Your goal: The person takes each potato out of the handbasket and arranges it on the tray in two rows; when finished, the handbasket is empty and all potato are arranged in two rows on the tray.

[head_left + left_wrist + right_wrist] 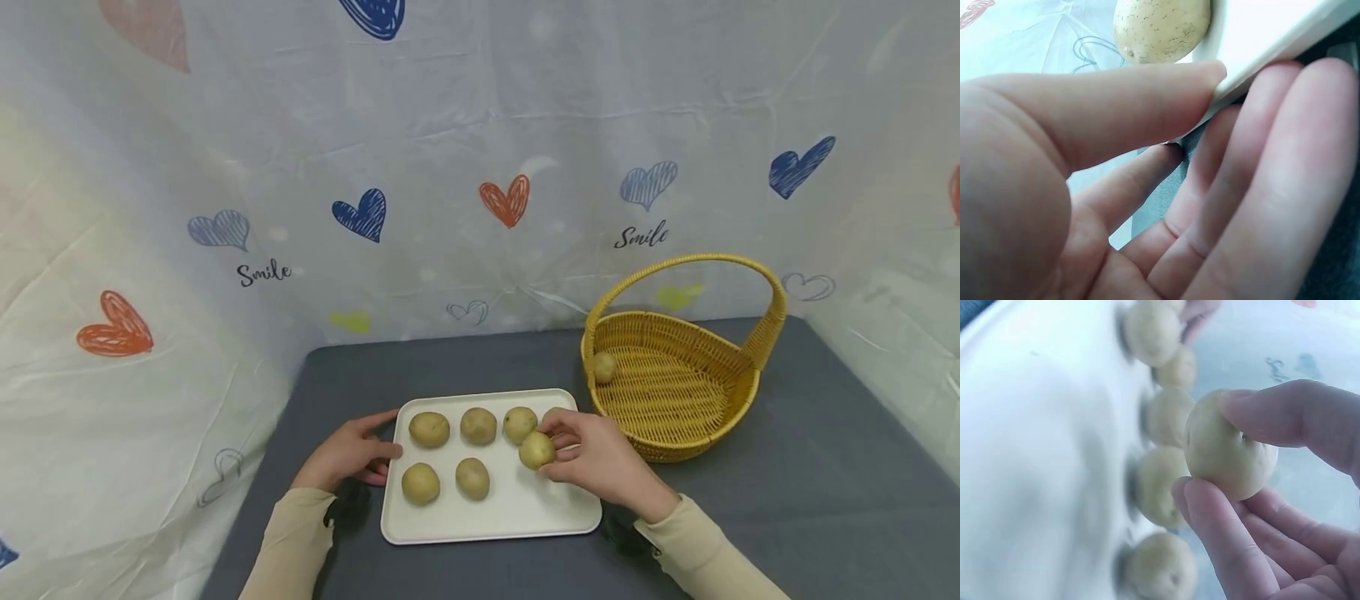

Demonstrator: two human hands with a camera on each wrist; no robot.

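Observation:
My right hand [600, 457] pinches a potato [537, 450] between thumb and fingertips, over the right part of a white tray [510, 521]. In the right wrist view this potato [1225, 450] hangs clear of the tray's surface. On the tray, several potatoes form a back row, among them one potato [429, 429] at the left end; the rightmost is partly hidden behind my right hand. Two more, a left potato [420, 483] and a right potato [472, 478], sit in front. My left hand [356, 454] holds the tray's left edge, thumb on the rim and fingers below it.
A yellow wicker basket [738, 408] with a tall arched handle stands to the right, close behind the tray's corner. One potato [604, 367] lies inside against its left wall. Dark grey cloth [825, 500] covers the table, and a white curtain [427, 125] with printed hearts hangs behind.

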